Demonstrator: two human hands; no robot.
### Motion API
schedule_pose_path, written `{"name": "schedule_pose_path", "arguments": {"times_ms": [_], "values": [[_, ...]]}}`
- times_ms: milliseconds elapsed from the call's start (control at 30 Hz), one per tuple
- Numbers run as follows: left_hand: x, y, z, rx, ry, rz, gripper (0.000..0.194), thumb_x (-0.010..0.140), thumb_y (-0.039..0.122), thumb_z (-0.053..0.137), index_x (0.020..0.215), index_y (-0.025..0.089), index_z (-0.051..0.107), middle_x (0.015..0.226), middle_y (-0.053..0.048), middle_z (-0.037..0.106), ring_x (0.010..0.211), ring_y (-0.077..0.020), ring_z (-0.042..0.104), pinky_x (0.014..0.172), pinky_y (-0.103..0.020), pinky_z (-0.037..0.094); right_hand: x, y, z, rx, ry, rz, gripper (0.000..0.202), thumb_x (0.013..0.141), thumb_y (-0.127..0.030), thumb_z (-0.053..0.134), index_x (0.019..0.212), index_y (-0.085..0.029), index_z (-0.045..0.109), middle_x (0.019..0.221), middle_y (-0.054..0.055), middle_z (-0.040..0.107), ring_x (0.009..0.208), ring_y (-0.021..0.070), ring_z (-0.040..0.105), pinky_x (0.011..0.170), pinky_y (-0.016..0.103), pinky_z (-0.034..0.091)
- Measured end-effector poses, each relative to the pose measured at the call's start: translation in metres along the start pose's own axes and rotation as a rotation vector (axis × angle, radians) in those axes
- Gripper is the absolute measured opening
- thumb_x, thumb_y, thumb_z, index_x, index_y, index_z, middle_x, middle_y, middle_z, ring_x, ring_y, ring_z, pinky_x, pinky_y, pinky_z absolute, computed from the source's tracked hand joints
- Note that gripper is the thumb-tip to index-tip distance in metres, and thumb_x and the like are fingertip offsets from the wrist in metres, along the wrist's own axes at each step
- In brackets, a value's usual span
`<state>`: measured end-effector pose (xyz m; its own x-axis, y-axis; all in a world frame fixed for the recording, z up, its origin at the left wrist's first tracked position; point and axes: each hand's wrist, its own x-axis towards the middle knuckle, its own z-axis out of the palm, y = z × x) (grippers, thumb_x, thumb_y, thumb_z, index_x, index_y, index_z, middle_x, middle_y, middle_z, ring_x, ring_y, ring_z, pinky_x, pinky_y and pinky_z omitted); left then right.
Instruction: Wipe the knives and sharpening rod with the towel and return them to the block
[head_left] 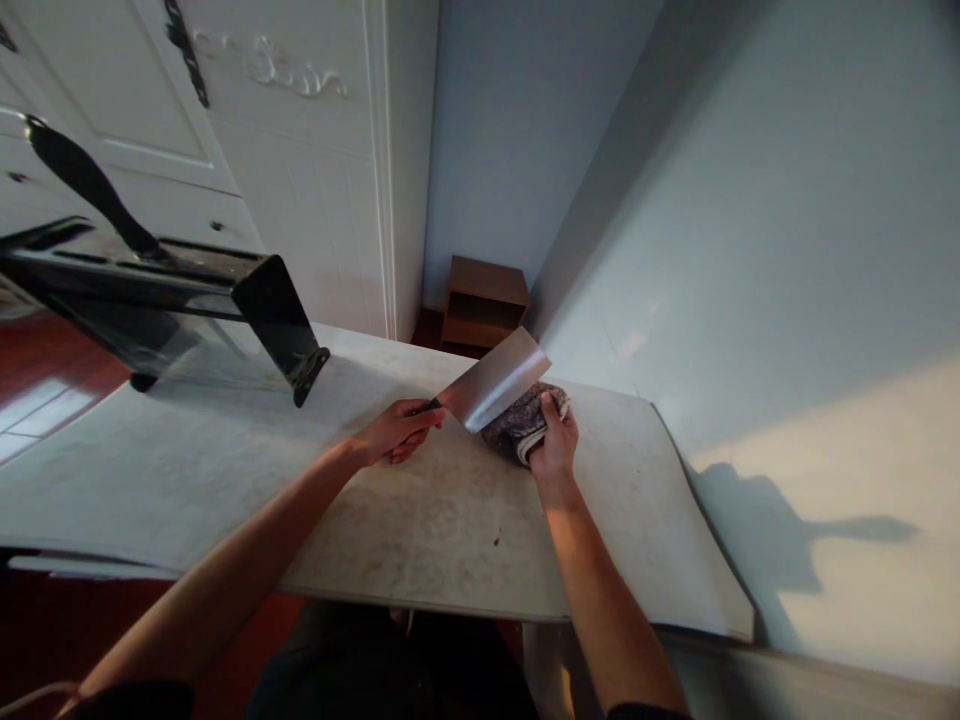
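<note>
My left hand [399, 432] is closed round the dark handle of a cleaver [499, 380]. Its broad, shiny blade points up and to the right over the table. In my right hand [555, 440] is a folded dark, speckled cloth [517, 425] with a pale edge, my thumb pressed on top. The blade's lower edge lies against or just in front of the cloth; I cannot tell whether they touch. Both hands are above the pale, stained table [435, 530].
A black knife block [255, 300] with clear sides stands at the left, one black-handled knife [90, 185] in its top. Behind are a white cabinet [300, 170] and a small brown open box [487, 290]. A wall [787, 300] borders the right side. A dark crumb [496, 542] lies near the front.
</note>
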<state>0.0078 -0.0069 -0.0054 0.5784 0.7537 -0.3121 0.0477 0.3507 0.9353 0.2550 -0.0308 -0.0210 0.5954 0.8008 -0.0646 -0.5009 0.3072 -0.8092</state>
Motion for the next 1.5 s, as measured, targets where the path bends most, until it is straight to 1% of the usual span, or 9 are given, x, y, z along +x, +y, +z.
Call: {"name": "schedule_pose_path", "arguments": {"times_ms": [200,400,600,833,1067,1267,1367,1433,1500], "values": [[-0.003,0.001,-0.002,0.054,-0.052,-0.038,0.043,0.077,0.059,0.067,0.083,0.020,0.049,0.049,0.011,0.034,0.031,-0.0039,0.027,0.026,-0.016,0.022,-0.002,0.003,0.000,0.061,-0.066,-0.014,0.031,0.067,-0.031,0.082,0.091,-0.021,0.064,0.080,-0.006,0.071,0.069,0.0105,0.066,0.071,0.026,0.055],[-0.004,0.004,-0.009,0.132,-0.096,-0.059,0.042,0.079,0.059,0.064,0.087,0.020,0.051,0.049,0.011,0.033,0.031,-0.0042,0.027,0.027,-0.016,0.024,0.001,-0.005,0.001,0.016,-0.052,-0.037,0.030,0.066,-0.031,0.082,0.089,-0.020,0.065,0.079,-0.005,0.072,0.068,0.0112,0.066,0.071,0.027,0.055],[-0.005,0.006,-0.013,0.176,-0.084,-0.063,0.041,0.079,0.058,0.064,0.086,0.020,0.051,0.050,0.011,0.033,0.031,-0.0045,0.028,0.027,-0.016,0.023,0.008,-0.011,0.001,0.062,0.002,-0.057,0.032,0.062,-0.030,0.084,0.085,-0.019,0.065,0.074,-0.005,0.071,0.064,0.0107,0.066,0.066,0.025,0.055],[0.000,0.000,-0.007,0.153,-0.020,-0.023,0.044,0.078,0.061,0.064,0.081,0.020,0.047,0.050,0.011,0.034,0.031,-0.0039,0.028,0.027,-0.017,0.023,0.022,-0.025,-0.005,0.068,0.183,-0.230,0.037,0.058,-0.033,0.085,0.083,-0.019,0.061,0.074,-0.005,0.069,0.067,0.0135,0.067,0.070,0.031,0.057],[0.004,-0.004,0.003,0.175,0.085,0.075,0.045,0.079,0.060,0.063,0.075,0.022,0.040,0.049,0.012,0.035,0.030,-0.0041,0.031,0.027,-0.016,0.025,0.014,-0.036,-0.001,-0.046,0.271,-0.448,0.034,0.062,-0.032,0.083,0.086,-0.019,0.063,0.081,-0.004,0.067,0.073,0.0127,0.064,0.070,0.027,0.054],[0.005,-0.008,0.012,0.221,0.112,0.093,0.046,0.078,0.062,0.062,0.075,0.021,0.042,0.048,0.011,0.039,0.030,-0.0056,0.035,0.027,-0.017,0.027,-0.017,-0.021,0.012,-0.458,0.075,-0.559,0.027,0.072,-0.034,0.078,0.093,-0.020,0.069,0.090,0.000,0.070,0.084,0.0158,0.064,0.083,0.030,0.051],[0.005,-0.011,0.017,0.240,0.126,0.109,0.046,0.078,0.063,0.062,0.074,0.021,0.044,0.047,0.010,0.040,0.029,-0.0056,0.035,0.027,-0.017,0.026,-0.034,-0.012,0.018,-0.620,-0.163,-0.616,0.018,0.074,-0.029,0.077,0.091,-0.024,0.073,0.091,0.002,0.072,0.088,0.0184,0.065,0.090,0.033,0.050],[0.004,-0.013,0.020,0.259,0.119,0.130,0.046,0.078,0.063,0.061,0.073,0.021,0.044,0.045,0.010,0.040,0.028,-0.0057,0.035,0.027,-0.017,0.025,-0.041,-0.008,0.021,-0.637,-0.337,-0.605,0.017,0.074,-0.025,0.076,0.091,-0.027,0.075,0.093,0.002,0.073,0.091,0.0202,0.065,0.094,0.036,0.049],[0.004,-0.014,0.022,0.293,0.107,0.145,0.046,0.079,0.063,0.060,0.073,0.020,0.044,0.045,0.009,0.040,0.028,-0.0060,0.035,0.027,-0.017,0.025,-0.043,-0.003,0.022,-0.644,-0.446,-0.600,0.020,0.073,-0.021,0.075,0.092,-0.029,0.076,0.095,0.003,0.074,0.095,0.0218,0.066,0.098,0.039,0.047]]}}
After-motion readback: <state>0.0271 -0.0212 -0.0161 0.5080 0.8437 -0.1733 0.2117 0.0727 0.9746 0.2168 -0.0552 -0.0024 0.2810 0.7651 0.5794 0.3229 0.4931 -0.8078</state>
